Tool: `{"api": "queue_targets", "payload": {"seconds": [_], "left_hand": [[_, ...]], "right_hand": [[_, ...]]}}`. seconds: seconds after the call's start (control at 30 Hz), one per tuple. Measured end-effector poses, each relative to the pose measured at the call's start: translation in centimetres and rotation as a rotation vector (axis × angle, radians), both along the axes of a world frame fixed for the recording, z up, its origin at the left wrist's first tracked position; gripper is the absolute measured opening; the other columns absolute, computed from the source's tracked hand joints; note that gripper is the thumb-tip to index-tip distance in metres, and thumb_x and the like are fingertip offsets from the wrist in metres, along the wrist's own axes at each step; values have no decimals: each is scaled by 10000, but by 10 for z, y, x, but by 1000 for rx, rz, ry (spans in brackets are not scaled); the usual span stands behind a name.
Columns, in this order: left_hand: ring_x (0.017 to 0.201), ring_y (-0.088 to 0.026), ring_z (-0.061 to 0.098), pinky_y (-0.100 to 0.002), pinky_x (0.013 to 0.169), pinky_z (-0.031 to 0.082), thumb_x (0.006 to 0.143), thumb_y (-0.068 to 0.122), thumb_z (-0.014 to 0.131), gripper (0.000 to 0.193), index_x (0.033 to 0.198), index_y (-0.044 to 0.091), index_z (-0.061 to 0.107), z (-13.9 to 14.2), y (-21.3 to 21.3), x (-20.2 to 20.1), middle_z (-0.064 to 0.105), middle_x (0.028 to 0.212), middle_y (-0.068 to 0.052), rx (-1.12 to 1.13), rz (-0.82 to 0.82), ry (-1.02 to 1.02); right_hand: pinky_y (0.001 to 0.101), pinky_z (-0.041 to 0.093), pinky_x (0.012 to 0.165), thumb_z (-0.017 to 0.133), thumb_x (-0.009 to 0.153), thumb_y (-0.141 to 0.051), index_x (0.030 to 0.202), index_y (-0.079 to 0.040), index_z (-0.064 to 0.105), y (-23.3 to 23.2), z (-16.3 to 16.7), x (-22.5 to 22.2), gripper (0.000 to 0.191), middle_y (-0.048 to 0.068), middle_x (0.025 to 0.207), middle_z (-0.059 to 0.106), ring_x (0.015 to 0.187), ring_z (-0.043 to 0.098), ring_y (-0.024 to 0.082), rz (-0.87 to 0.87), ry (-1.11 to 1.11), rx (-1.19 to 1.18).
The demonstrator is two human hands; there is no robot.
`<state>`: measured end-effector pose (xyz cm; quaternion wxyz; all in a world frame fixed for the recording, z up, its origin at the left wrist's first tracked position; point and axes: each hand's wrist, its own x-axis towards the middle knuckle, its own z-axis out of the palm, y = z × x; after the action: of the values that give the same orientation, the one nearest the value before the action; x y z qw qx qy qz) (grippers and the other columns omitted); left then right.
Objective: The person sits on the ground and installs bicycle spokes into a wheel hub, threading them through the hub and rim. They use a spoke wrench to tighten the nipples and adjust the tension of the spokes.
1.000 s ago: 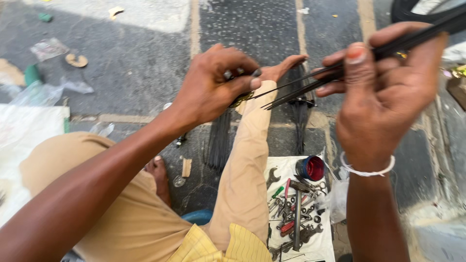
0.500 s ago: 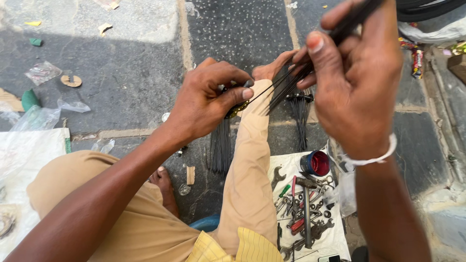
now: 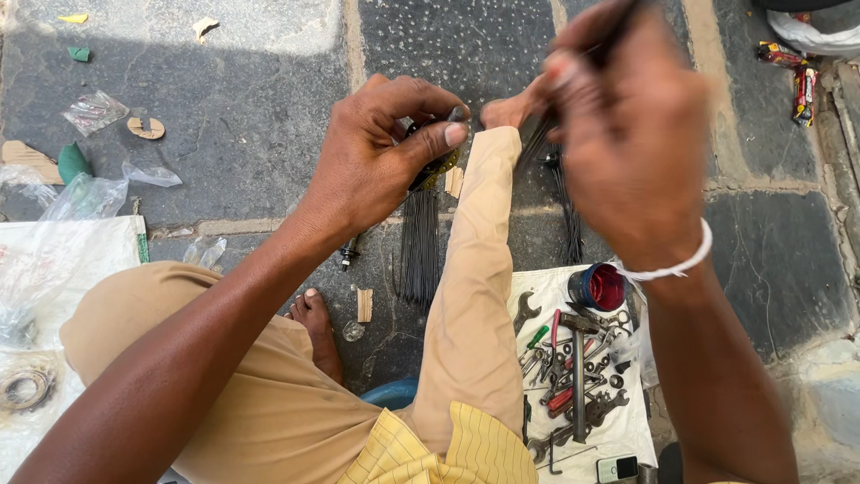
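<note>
From up here I see my left hand (image 3: 381,157) pinching a small round dark metal hub (image 3: 436,166) between thumb and fingers. My right hand (image 3: 627,134), just to its right, is closed around thin black wire spokes (image 3: 540,134), their long axis slanting down-left toward the hub.

I have just one view, from the camera worn on the head, facing steeply down past my knees to the dark stone-paved ground (image 3: 242,134). It sits close: my left hand (image 3: 376,148) and right hand (image 3: 627,134) fill the upper middle, forearms running off the bottom edge.
</note>
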<state>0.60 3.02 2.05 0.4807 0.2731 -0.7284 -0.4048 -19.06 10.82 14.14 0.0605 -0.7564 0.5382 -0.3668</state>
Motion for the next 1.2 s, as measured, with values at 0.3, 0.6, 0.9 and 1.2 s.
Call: {"api": "queue_targets", "payload": {"seconds": [0.3, 0.6, 0.9, 1.2], "left_hand": [[859, -123, 598, -298, 721, 529, 982, 253, 771, 166, 1101, 138, 785, 3, -1, -5, 746, 963, 10, 4, 13, 17], [857, -119, 603, -296, 725, 531, 983, 227, 775, 154, 1108, 138, 782, 1, 0, -2, 745, 961, 12, 9, 11, 29], [891, -146, 573, -316, 760, 505, 969, 205, 790, 150, 1085, 111, 785, 2, 4, -3, 741, 951, 0, -50, 11, -15], [886, -154, 603, -328, 765, 516, 994, 198, 785, 161, 1128, 110, 768, -1, 1, 0, 742, 972, -16, -70, 74, 2]], "right_hand": [[299, 651, 752, 514, 1248, -90, 1330, 32, 504, -8, -12, -23, 147, 183, 1078, 702, 955, 787, 219, 120, -220, -304], [301, 650, 733, 552, 1235, -67, 1290, 35, 501, -10, -26, -18, 127, 130, 1084, 668, 936, 768, 196, 70, -353, -257], [265, 592, 614, 571, 1158, -65, 1112, 44, 595, -25, 16, 15, 121, 95, 905, 674, 756, 723, 144, 52, -111, 92], [373, 584, 576, 655, 1007, -68, 1000, 27, 619, -25, -3, 12, 101, 150, 771, 693, 680, 718, 267, 78, 512, 88]]}}
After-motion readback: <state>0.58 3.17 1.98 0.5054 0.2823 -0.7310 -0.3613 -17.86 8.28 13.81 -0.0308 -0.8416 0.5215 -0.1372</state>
